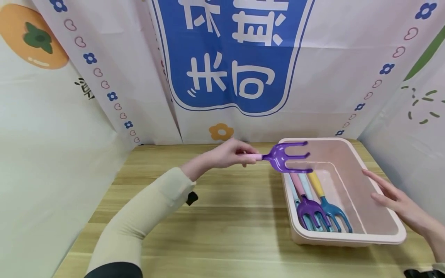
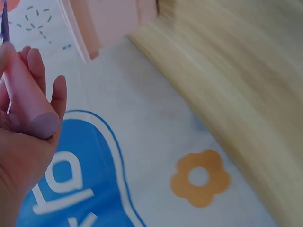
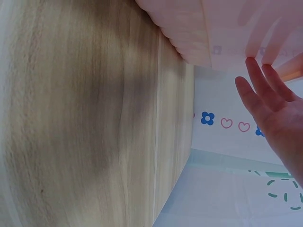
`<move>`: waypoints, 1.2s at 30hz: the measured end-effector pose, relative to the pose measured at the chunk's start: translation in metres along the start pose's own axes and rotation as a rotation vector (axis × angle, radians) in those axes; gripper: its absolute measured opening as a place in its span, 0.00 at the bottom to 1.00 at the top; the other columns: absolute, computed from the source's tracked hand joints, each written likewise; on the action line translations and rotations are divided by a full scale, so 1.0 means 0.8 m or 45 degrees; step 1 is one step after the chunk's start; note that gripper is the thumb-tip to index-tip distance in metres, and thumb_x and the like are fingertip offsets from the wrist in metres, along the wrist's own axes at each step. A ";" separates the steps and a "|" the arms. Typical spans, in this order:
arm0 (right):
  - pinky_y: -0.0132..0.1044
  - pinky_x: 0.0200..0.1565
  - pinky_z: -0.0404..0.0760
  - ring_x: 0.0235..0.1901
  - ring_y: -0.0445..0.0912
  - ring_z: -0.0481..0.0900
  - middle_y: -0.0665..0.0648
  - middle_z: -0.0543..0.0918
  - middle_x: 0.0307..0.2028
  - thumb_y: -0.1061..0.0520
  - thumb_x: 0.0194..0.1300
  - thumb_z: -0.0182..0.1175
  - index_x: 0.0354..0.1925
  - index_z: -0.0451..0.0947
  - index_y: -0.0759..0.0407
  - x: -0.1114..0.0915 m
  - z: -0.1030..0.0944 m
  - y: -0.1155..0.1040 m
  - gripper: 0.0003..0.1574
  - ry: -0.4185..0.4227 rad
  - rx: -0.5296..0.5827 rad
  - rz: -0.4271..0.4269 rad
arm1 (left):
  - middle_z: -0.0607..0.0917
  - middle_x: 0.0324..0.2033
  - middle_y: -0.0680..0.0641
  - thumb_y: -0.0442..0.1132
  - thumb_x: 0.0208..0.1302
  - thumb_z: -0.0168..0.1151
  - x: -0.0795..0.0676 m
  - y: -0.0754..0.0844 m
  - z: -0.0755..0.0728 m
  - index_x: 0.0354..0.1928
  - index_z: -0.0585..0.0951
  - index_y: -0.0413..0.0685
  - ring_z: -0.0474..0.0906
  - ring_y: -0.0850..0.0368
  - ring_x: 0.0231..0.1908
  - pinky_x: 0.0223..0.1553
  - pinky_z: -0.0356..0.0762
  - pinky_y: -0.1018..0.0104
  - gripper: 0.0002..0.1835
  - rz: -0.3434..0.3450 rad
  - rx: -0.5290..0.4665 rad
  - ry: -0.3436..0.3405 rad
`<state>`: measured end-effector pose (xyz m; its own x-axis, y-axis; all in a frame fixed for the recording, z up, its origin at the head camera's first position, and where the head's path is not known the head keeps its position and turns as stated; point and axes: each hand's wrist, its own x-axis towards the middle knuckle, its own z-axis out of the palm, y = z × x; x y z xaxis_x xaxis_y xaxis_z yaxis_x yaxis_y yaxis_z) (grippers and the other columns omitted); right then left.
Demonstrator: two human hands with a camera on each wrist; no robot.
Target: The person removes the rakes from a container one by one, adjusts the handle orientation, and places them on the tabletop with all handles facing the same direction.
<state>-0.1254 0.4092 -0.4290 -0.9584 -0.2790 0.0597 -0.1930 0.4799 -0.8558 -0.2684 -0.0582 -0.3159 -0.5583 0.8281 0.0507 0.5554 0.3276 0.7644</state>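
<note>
My left hand [image 1: 231,153] grips the pink handle of a purple hand fork [image 1: 279,157]. Its prongs point right, over the left rim of a pale pink plastic bin [image 1: 382,193]. In the left wrist view the handle [image 2: 31,94] lies across the palm with fingers around it. My right hand [image 1: 399,199] holds the bin's right side, thumb over the rim; in the right wrist view the fingers [image 3: 267,90] touch the outer wall. Inside the bin lie another purple fork [image 1: 311,210] with a pink handle, a blue fork [image 1: 333,212] with a yellow handle, and light blue tools [image 1: 306,185] partly hidden beneath.
The bin stands on the right of a wood-grain table [image 1: 222,224]. A printed white cloth [image 1: 347,69] with a blue sign hangs behind the table, and more cloth hangs at both sides.
</note>
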 end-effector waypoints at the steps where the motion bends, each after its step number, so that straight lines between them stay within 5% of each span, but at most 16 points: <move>1: 0.18 0.43 0.66 0.56 0.18 0.53 0.30 0.47 0.68 0.64 0.76 0.42 0.77 0.40 0.42 0.000 0.000 0.000 0.41 -0.002 0.001 0.002 | 0.84 0.31 0.51 0.40 0.67 0.63 -0.009 -0.004 0.001 0.49 0.84 0.43 0.79 0.51 0.29 0.30 0.76 0.64 0.13 -0.011 -0.008 0.040; 8: 0.23 0.41 0.73 0.52 0.20 0.59 0.30 0.48 0.66 0.64 0.76 0.41 0.77 0.40 0.39 -0.001 -0.001 0.006 0.41 -0.003 0.031 0.022 | 0.85 0.31 0.48 0.37 0.67 0.63 -0.069 -0.030 0.023 0.51 0.82 0.40 0.80 0.54 0.31 0.32 0.78 0.65 0.13 -0.156 -0.203 0.304; 15: 0.25 0.40 0.75 0.51 0.21 0.60 0.30 0.48 0.65 0.65 0.76 0.40 0.77 0.40 0.38 -0.003 -0.001 0.008 0.41 -0.015 0.072 0.025 | 0.85 0.36 0.43 0.34 0.68 0.61 -0.116 -0.057 0.052 0.53 0.78 0.33 0.82 0.47 0.37 0.40 0.82 0.59 0.15 -0.209 -0.400 0.499; 20: 0.28 0.40 0.77 0.51 0.21 0.62 0.31 0.48 0.66 0.67 0.76 0.40 0.77 0.40 0.39 -0.002 -0.001 0.007 0.41 -0.030 0.101 -0.004 | 0.84 0.37 0.41 0.31 0.66 0.61 -0.145 -0.075 0.066 0.53 0.75 0.29 0.82 0.52 0.36 0.43 0.80 0.49 0.16 -0.282 -0.494 0.636; 27: 0.31 0.39 0.79 0.51 0.21 0.63 0.31 0.48 0.67 0.66 0.76 0.39 0.77 0.40 0.39 -0.002 -0.001 0.009 0.41 -0.034 0.132 -0.001 | 0.83 0.38 0.35 0.25 0.64 0.60 -0.180 -0.108 0.070 0.55 0.72 0.24 0.82 0.55 0.33 0.40 0.82 0.53 0.19 -0.315 -0.545 0.835; 33: 0.30 0.39 0.79 0.51 0.21 0.62 0.31 0.48 0.66 0.66 0.76 0.40 0.77 0.41 0.39 -0.003 0.000 0.009 0.41 -0.021 0.111 0.011 | 0.80 0.43 0.29 0.29 0.64 0.63 -0.209 -0.127 0.064 0.57 0.72 0.30 0.81 0.40 0.40 0.42 0.81 0.54 0.21 -0.499 -0.502 0.958; 36: 0.28 0.39 0.77 0.51 0.21 0.62 0.31 0.48 0.66 0.67 0.76 0.40 0.77 0.41 0.38 -0.001 0.001 0.009 0.42 -0.020 0.108 -0.004 | 0.80 0.43 0.30 0.30 0.64 0.63 -0.223 -0.137 0.062 0.58 0.72 0.31 0.81 0.45 0.39 0.43 0.81 0.51 0.21 -0.564 -0.488 1.020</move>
<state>-0.1256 0.4125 -0.4352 -0.9543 -0.2938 0.0551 -0.1770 0.4069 -0.8961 -0.1991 -0.2191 -0.4406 -0.9974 0.0683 0.0219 0.0381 0.2467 0.9683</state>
